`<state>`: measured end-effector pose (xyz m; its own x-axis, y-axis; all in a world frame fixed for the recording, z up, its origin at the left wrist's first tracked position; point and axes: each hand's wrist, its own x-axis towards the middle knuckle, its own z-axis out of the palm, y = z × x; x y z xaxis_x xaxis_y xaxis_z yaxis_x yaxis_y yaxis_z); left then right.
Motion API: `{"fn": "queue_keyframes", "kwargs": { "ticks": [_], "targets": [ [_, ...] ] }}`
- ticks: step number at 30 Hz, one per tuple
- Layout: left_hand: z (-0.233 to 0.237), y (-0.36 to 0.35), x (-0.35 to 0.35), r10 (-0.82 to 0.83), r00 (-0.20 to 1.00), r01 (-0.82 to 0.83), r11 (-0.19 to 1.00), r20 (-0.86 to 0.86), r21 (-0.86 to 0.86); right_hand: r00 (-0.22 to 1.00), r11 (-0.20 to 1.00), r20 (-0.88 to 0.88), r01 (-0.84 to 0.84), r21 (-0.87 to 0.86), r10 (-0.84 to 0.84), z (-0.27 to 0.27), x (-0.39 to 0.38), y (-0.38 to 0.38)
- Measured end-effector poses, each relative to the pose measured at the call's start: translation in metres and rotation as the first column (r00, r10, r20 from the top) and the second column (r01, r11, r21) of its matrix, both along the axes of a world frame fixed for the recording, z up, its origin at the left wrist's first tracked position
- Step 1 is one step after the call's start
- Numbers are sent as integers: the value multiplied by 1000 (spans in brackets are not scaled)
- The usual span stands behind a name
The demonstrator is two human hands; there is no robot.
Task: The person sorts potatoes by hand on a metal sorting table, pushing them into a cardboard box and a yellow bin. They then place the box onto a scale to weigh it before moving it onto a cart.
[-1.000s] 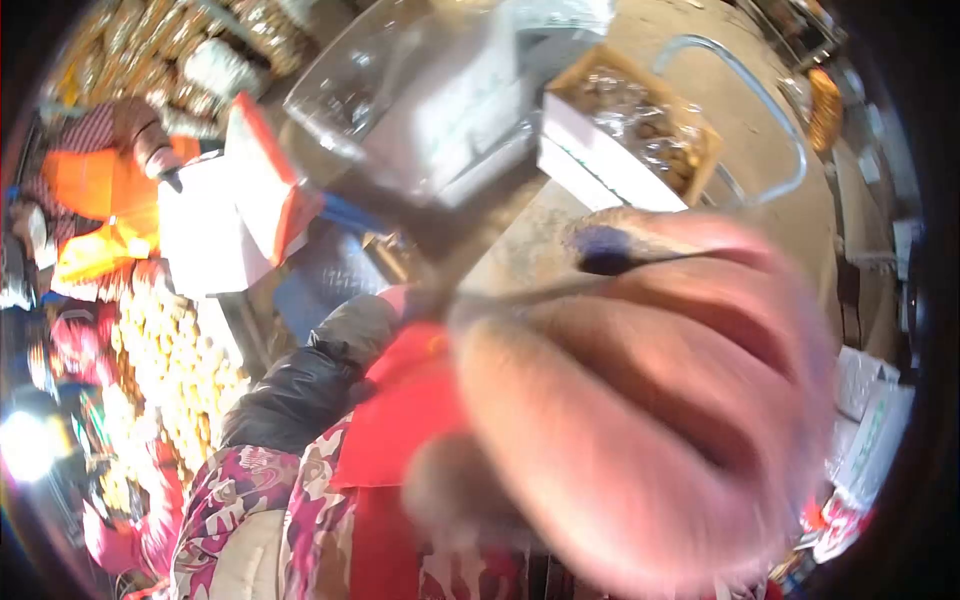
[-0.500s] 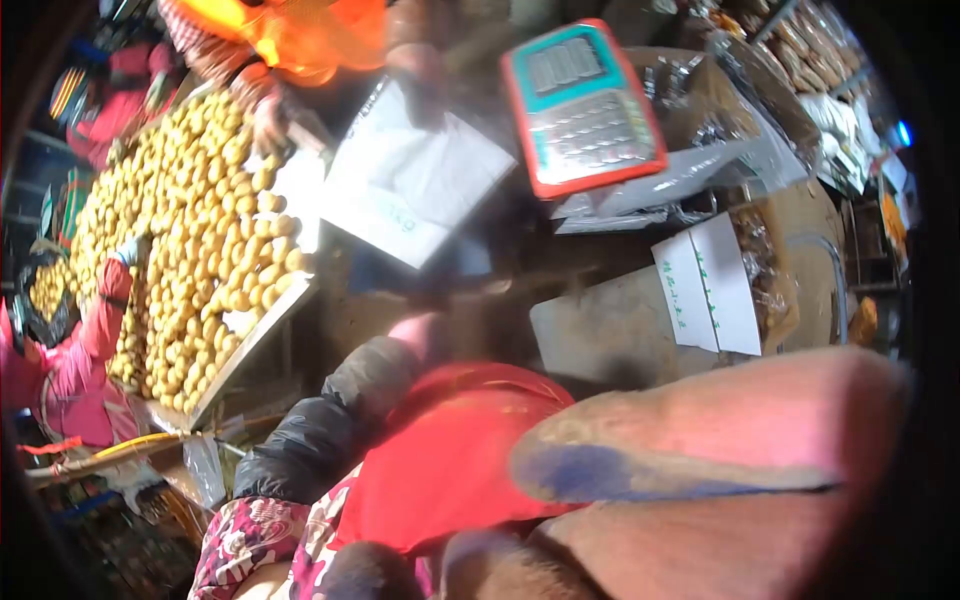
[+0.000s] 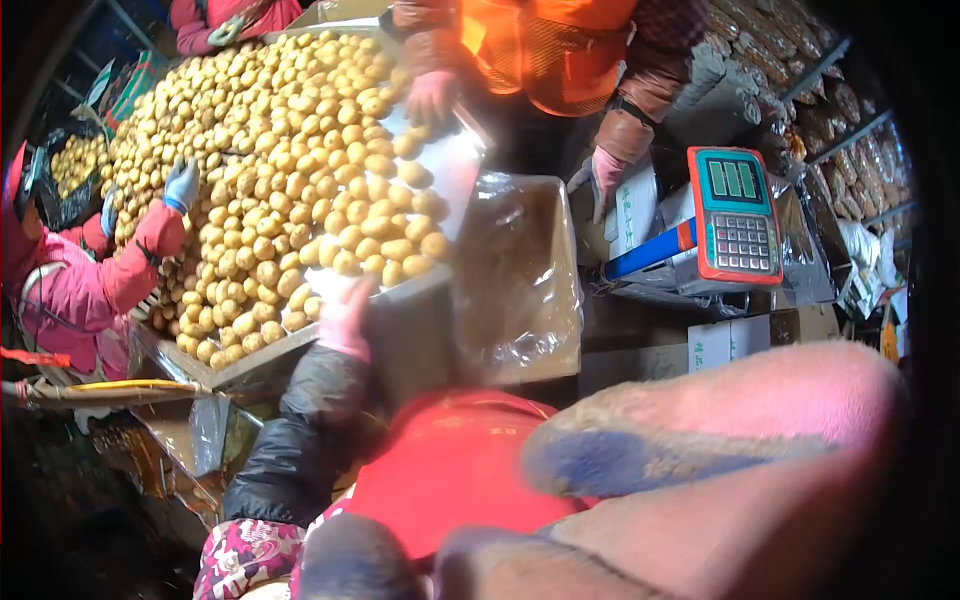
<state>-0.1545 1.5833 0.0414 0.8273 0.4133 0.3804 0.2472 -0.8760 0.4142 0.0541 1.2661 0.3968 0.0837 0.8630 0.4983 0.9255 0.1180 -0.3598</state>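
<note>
My left hand (image 3: 346,315), in a pink glove and a dark sleeve, reaches to the near edge of a table (image 3: 290,350) heaped with small yellow potatoes (image 3: 290,180). Its fingers look stretched out by the nearest potatoes, slightly blurred, with nothing visibly held. Very close to the camera, my right hand (image 3: 690,470) fills the lower right in a soiled pink glove with blue-grey fingertips. Its fingers are spread and nothing shows between them. Below the hands lies my red apron (image 3: 450,470). An open carton (image 3: 515,290) with a clear plastic liner stands right of the table.
A person in an orange vest (image 3: 545,50) stands across, one hand by the potatoes, the other by cartons. People in pink work at the left and far edges. A red-and-teal scale (image 3: 735,215) is at right, near a white box (image 3: 728,342). Bagged goods (image 3: 850,130) fill a rack.
The view has shifted, showing more of the table and the person in orange. My left hand has reached the table edge. The white carton piece is gone from the middle; the lined carton is visible.
</note>
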Motion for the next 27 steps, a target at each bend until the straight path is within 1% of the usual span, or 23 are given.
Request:
{"fn": "queue_keyframes", "kwargs": {
  "ticks": [2, 3, 5, 6, 7, 8, 9, 10, 11, 12, 13, 14, 15, 16, 17, 18, 19, 20, 21, 23, 24, 26, 27],
  "targets": [
    [-10, 19, -26, 145, 989, -144, 987, -15, 67, 1000, 1000, 4, 2, -8, -2, 9, -5, 7],
    [-1, 19, -32, 204, 978, -206, 970, 33, 125, 1000, 1000, 6, 6, -16, -6, 13, -8, 10],
    [-5, 36, -54, 280, 957, -291, 935, 81, 203, 1000, 1000, 14, 19, -22, -19, 22, -11, 16],
    [-9, 46, -67, 362, 932, -357, 903, 23, 237, 999, 999, -9, 37, -5, -37, 25, -12, 20],
    [-19, 46, -83, 489, 872, -467, 844, -21, 263, 998, 999, -39, 45, 1, -45, 27, -13, 23],
    [-25, 34, -96, 589, 801, -544, 791, -106, 280, 997, 998, -49, 63, 5, -63, 29, -14, 25],
    [-24, 48, -110, 652, 736, -576, 745, -181, 337, 990, 995, -94, 102, 13, -100, 27, -14, 28],
    [-26, 48, -122, 686, 698, -646, 727, -204, 235, 983, 992, -139, 124, 12, -121, 21, -11, 29],
    [-24, 48, -133, 681, 687, -656, 731, -253, 188, 968, 989, -206, 149, 0, -146, 9, -5, 31],
    [-18, 45, -139, 665, 695, -626, 747, -272, 224, 960, 988, -232, 157, -3, -153, -7, 1, 35],
    [-17, 45, -140, 646, 708, -594, 763, -285, 255, 939, 983, -294, 182, -21, -180, -42, 10, 44],
    [-10, 43, -136, 646, 682, -597, 762, -342, 251, 914, 978, -350, 202, -44, -205, -74, 19, 53],
    [-18, 46, -135, 675, 624, -622, 734, -394, 272, 885, 973, -403, 219, -79, -232, -105, 26, 61],
    [-20, 46, -134, 685, 611, -637, 723, -397, 268, 816, 957, -505, 195, -216, -281, -152, 32, 66],
    [-23, 44, -133, 698, 597, -653, 709, -396, 266, 742, 957, -610, 157, -246, -278, -213, 39, 62],
    [-27, 45, -133, 701, 586, -661, 704, -407, 259, 784, 933, -537, 148, -328, -313, -247, 34, 60],
    [-29, 47, -134, 703, 576, -669, 698, -417, 255, 821, 903, -459, 146, -405, -339, -269, 28, 57],
    [-28, 45, -133, 708, 574, -667, 696, -412, 268, 778, 831, -491, 70, -552, -392, -279, 20, 56],
    [-21, 43, -131, 703, 560, -674, 695, -439, 252, 734, 731, -506, -18, -682, -454, -286, 13, 58],
    [-26, 46, -135, 694, 574, -662, 706, -434, 252, 798, 732, -472, -58, -679, -374, -304, 5, 65],
    [-18, 44, -132, 683, 577, -666, 711, -448, 227, 826, 732, -453, -75, -677, -335, -313, 4, 69],
    [-8, 38, -125, 682, 570, -681, 704, -458, 202, 892, 861, -397, -20, -508, -213, -334, 7, 81],
    [-6, 37, -124, 683, 566, -689, 700, -462, 190, 920, 912, -360, -6, -409, -155, -333, 9, 92]
  ]
}}
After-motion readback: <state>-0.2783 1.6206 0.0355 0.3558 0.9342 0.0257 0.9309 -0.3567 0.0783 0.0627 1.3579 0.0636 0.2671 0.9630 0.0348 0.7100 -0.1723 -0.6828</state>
